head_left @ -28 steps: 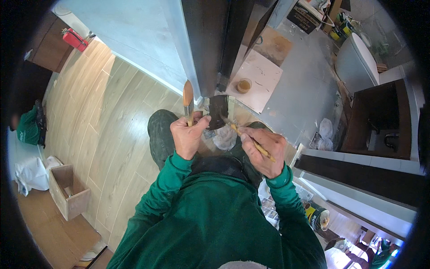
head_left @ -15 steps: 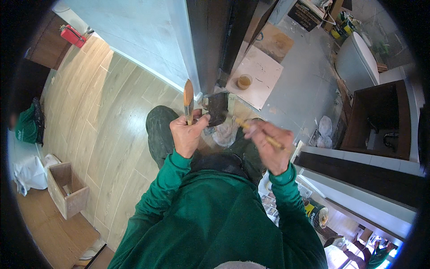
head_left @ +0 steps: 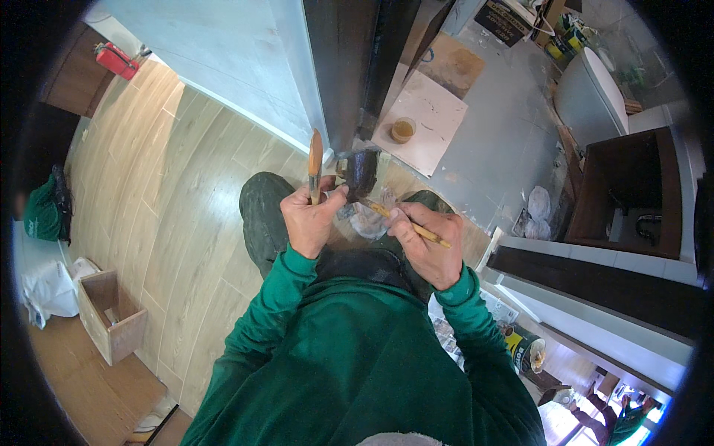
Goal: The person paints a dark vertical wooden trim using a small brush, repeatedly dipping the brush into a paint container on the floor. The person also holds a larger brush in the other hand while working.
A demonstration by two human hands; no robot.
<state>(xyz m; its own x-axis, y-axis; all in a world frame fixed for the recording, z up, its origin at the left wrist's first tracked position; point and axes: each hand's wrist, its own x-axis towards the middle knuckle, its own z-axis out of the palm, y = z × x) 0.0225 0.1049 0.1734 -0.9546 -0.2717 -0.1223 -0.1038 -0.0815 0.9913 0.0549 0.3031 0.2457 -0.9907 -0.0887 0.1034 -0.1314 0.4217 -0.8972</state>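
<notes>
My left hand (head_left: 311, 224) is closed around a paintbrush (head_left: 315, 154) with an orange-brown wooden handle pointing up. Its fingers also meet the near edge of a clear container stained with glossy dark brown paint (head_left: 362, 172); how firmly they grip it is hard to tell. In my right hand (head_left: 433, 251) is a slim brush (head_left: 430, 235) with a yellowish handle, pinched between thumb and fingers. The slim brush's tip reaches the lower right edge of the dark container. A crumpled clear plastic bag (head_left: 367, 221) lies beneath, between my knees.
Beside a dark door frame (head_left: 346, 74), a small cup of amber liquid (head_left: 402, 130) stands on a white board (head_left: 439, 111). At right are a toilet (head_left: 591, 93) and a brown cabinet (head_left: 625, 193). A wooden drawer box (head_left: 111, 316) and a fire extinguisher (head_left: 117, 61) are at left.
My right hand has moved left and slightly down, bringing the slim brush's tip to the dark container. My left hand stays nearly still.
</notes>
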